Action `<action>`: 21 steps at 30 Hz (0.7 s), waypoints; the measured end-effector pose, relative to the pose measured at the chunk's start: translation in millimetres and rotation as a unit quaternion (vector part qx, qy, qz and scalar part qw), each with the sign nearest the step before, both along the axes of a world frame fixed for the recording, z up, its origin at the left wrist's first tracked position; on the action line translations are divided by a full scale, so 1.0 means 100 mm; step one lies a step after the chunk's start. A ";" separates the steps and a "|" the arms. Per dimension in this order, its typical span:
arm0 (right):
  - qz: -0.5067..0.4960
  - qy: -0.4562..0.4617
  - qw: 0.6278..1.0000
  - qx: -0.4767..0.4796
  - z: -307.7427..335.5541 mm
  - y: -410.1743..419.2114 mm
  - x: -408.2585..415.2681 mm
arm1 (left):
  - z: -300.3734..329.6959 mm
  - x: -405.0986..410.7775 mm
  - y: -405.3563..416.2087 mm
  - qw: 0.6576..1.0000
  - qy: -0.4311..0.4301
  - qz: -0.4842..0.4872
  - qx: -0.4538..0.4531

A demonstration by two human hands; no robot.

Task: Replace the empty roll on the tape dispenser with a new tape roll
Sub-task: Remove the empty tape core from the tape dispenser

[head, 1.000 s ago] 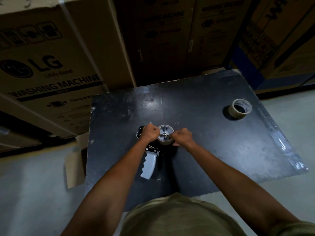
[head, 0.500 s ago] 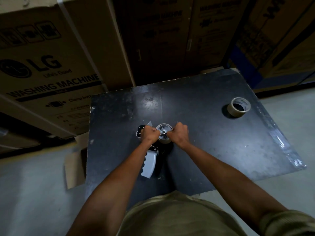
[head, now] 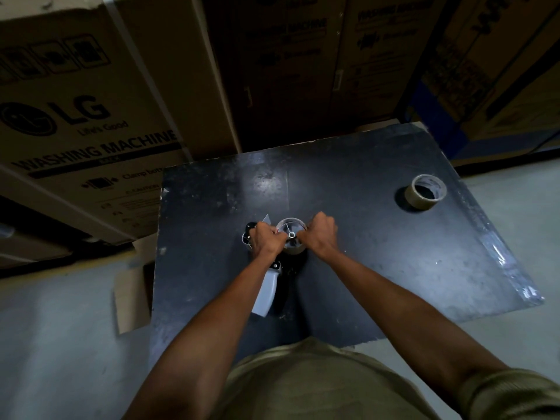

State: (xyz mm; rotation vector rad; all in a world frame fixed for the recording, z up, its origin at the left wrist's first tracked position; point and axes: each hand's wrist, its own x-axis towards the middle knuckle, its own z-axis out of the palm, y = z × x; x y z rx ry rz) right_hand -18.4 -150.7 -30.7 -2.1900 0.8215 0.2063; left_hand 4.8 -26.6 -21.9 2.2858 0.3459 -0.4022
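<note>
A tape dispenser [head: 268, 286] with a pale grey handle lies on the black table [head: 363, 253]. Its round hub carries an empty roll [head: 291, 237], a thin brownish core around a grey spoked wheel. My left hand [head: 266, 241] grips the left side of that roll and the dispenser frame beneath it. My right hand [head: 321, 237] grips the roll's right side, fingers curled over its rim. The new tape roll [head: 425, 192], tan with a wide hole, lies flat near the table's far right corner, apart from both hands.
Large cardboard washing machine boxes [head: 91, 116] stand against the table's far and left sides. A loose cardboard flap [head: 131, 292] sticks out at the table's left edge. Pale floor [head: 60, 344] surrounds the table's near and right sides.
My right hand has shifted a little up and over the roll's right rim. My left hand has closed in on the roll's left side. The dispenser stays in place.
</note>
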 end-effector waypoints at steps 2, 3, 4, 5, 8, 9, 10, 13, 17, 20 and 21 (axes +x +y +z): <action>0.003 0.006 1.000 0.005 0.01 -0.02 0.00 | 0.01 0.01 0.00 1.000 0.000 -0.003 0.006; 0.005 0.011 1.000 0.009 -0.01 -0.04 0.00 | 0.01 0.02 0.01 1.000 0.004 -0.013 0.011; 0.007 0.016 1.000 0.014 -0.01 -0.04 0.00 | 0.03 0.04 0.02 0.999 0.007 -0.031 0.020; 0.013 0.019 1.000 0.018 -0.02 -0.05 -0.01 | 0.05 0.06 0.01 0.998 0.010 -0.051 0.028; 0.025 0.033 0.999 0.034 -0.03 -0.01 -0.06 | 0.10 0.15 0.00 0.995 0.015 -0.097 0.030; 0.027 0.034 0.998 0.044 -0.05 0.00 -0.08 | 0.10 0.18 -0.01 0.993 0.026 -0.117 0.023; 0.027 0.036 0.998 0.052 -0.05 0.01 -0.09 | 0.10 0.19 -0.02 0.990 0.037 -0.134 0.014; 0.014 0.034 0.998 0.056 -0.08 -0.01 -0.08 | 0.05 0.18 -0.02 0.988 0.044 -0.147 0.011; 0.018 0.026 0.999 0.034 -0.07 0.00 -0.04 | 0.03 0.12 0.01 0.992 0.032 -0.121 0.012; 0.022 0.025 0.999 0.016 -0.07 0.01 -0.01 | 0.06 0.09 0.01 0.994 0.023 -0.106 0.013; 0.021 0.025 0.999 0.013 -0.07 0.01 -0.01 | 0.05 0.09 0.00 0.995 0.022 -0.102 0.012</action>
